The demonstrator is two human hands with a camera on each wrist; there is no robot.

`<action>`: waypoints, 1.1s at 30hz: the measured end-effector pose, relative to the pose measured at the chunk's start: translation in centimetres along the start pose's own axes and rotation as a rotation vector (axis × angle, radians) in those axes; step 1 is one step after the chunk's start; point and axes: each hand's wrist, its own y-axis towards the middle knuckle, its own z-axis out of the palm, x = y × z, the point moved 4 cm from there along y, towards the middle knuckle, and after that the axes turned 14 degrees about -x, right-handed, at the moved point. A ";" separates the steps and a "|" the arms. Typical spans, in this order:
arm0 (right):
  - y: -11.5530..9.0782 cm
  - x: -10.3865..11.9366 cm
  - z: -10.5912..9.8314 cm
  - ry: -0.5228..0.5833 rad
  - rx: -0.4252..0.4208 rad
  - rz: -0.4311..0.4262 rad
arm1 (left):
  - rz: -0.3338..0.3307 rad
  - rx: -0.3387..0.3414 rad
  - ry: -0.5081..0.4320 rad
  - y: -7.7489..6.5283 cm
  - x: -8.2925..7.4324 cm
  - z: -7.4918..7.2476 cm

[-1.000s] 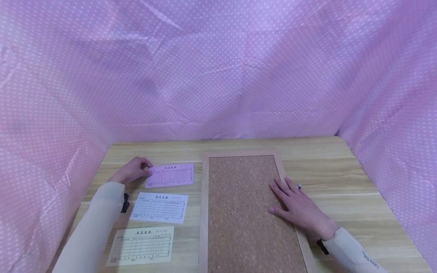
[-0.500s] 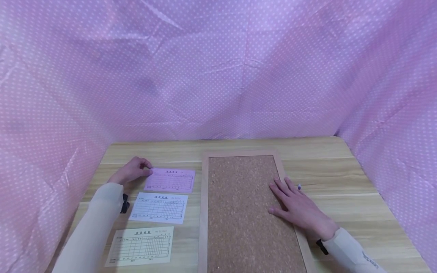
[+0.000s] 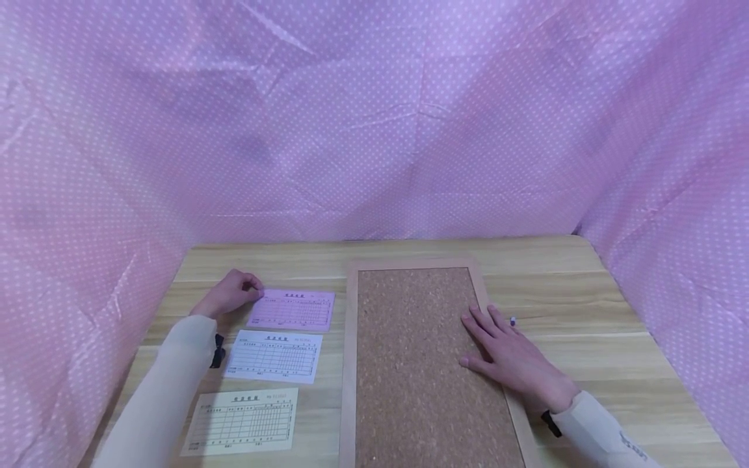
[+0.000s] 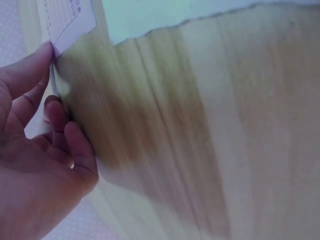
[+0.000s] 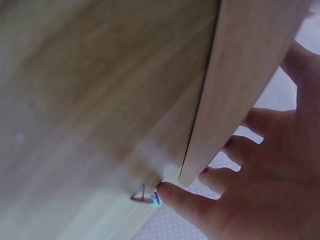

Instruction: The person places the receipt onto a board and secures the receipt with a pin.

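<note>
My left hand [image 3: 228, 292] is at the far left of the table, its thumb and finger pinching the upper left corner of a pink receipt slip [image 3: 292, 311]. In the left wrist view the thumb lies on the edge of the pink slip [image 4: 67, 22], with the other fingers bent below it. Nearer me lie a pale blue receipt slip [image 3: 273, 356] and a pale yellow receipt slip [image 3: 241, 422], stacked in a column. My right hand [image 3: 517, 357] rests spread over the right side of a wood-framed corkboard [image 3: 427, 364], fingertips on the cork.
Beside my right hand's little finger, thumbtacks [image 5: 142, 200] lie on the table, one with its pin pointing up. The wooden table [image 3: 585, 338] ends at a pink polka-dot cloth [image 3: 374, 130] that hangs behind and at both sides.
The pink slip has shifted slightly toward me, closer to the pale blue slip, with my left hand at its corner. My right hand and the corkboard stay in place.
</note>
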 end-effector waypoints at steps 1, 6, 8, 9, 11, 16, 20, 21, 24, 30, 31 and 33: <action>0.0 0.0 0.0 0.001 0.000 0.001 | -0.001 -0.006 -0.007 -0.1 0.1 0.0; 0.1 0.1 0.0 0.002 -0.001 -0.003 | -0.032 -0.050 -0.049 -0.8 0.7 -0.6; 0.0 0.1 -0.1 -0.001 -0.001 -0.005 | -0.046 -0.068 -0.065 -1.0 0.8 -0.9; 0.0 0.1 -0.1 -0.002 0.000 -0.004 | -0.051 -0.079 -0.073 -1.0 0.8 -1.0; 0.0 0.1 -0.2 -0.002 0.004 -0.001 | -0.044 -0.100 -0.080 -1.1 0.7 -1.3; -0.1 0.2 -0.2 0.012 0.011 0.004 | -0.038 -0.146 -0.107 -1.6 0.1 -1.9; -0.1 0.3 -0.1 0.015 0.008 0.000 | -0.053 -0.180 -0.129 -2.1 -0.8 -2.5; -0.1 0.3 -0.1 0.017 0.006 -0.002 | -0.053 -0.190 -0.132 -2.2 -1.0 -2.6; -0.1 0.2 0.0 0.017 -0.001 -0.006 | -0.058 -0.214 -0.134 -2.3 -1.4 -2.8; -0.2 0.1 0.1 0.008 -0.015 -0.008 | -0.059 -0.253 -0.142 -2.3 -1.9 -3.1; -0.2 0.1 0.1 0.006 -0.016 -0.008 | -0.062 -0.259 -0.144 -2.4 -2.0 -3.1; -0.2 0.1 0.1 0.007 -0.015 -0.006 | -0.066 -0.269 -0.153 -2.5 -2.2 -3.1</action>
